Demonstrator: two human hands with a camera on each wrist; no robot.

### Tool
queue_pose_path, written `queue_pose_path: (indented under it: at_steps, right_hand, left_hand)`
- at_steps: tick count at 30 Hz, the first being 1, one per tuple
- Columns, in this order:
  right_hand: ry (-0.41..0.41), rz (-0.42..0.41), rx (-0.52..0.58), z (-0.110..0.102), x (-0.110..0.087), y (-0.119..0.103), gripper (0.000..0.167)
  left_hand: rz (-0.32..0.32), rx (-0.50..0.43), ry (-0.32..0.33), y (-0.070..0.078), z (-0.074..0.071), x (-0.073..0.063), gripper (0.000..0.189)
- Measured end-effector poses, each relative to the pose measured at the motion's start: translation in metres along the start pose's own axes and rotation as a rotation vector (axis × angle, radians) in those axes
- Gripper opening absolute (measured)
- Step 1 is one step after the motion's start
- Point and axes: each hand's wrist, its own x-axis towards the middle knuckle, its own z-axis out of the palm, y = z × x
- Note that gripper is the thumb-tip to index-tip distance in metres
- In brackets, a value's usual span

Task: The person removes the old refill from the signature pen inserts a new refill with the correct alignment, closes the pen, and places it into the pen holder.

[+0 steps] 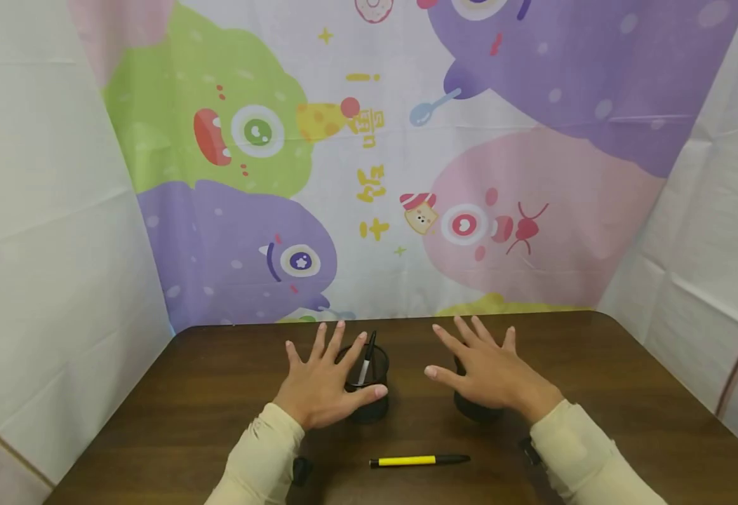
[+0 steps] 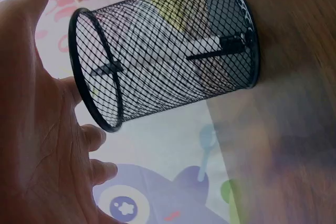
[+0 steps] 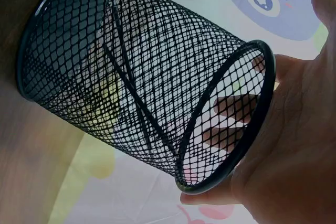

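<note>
Two black mesh pen holders stand upright on the table. My left hand, fingers spread and straight, hovers beside the rim of the left pen holder. A black-and-white pen leans inside that holder; the left wrist view shows it through the mesh. My right hand is likewise spread, palm down, and largely covers the right pen holder in the head view. In the right wrist view the right holder's mesh shows dark slanted lines, and I cannot tell what they are. Neither hand holds anything.
A yellow pen with black ends lies crosswise on the brown table, nearer to me than both holders. A cloth with cartoon monsters hangs behind the table's far edge, and white cloth hangs at both sides.
</note>
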Motion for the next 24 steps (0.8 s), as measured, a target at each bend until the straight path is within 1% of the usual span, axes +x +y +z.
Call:
queue_pose_path:
  at_steps: [4,11,16,24]
  right_hand:
    - [0.02,-0.019,-0.005,0.001,-0.002,-0.003,0.087]
    - [0.091,-0.057,-0.028,0.003,-0.004,-0.008,0.082]
    - [0.087,-0.066,-0.036,0.004,-0.007,-0.01,0.081]
    - [0.051,-0.1,-0.026,0.005,-0.014,-0.015,0.076]
  left_hand:
    - [0.021,0.015,0.015,0.005,-0.002,-0.002,0.094]
    - [0.076,0.044,0.041,0.013,-0.003,-0.005,0.091]
    - [0.114,0.062,0.051,0.018,-0.002,-0.007,0.091]
    - [0.139,0.058,0.062,0.023,0.005,-0.009,0.088]
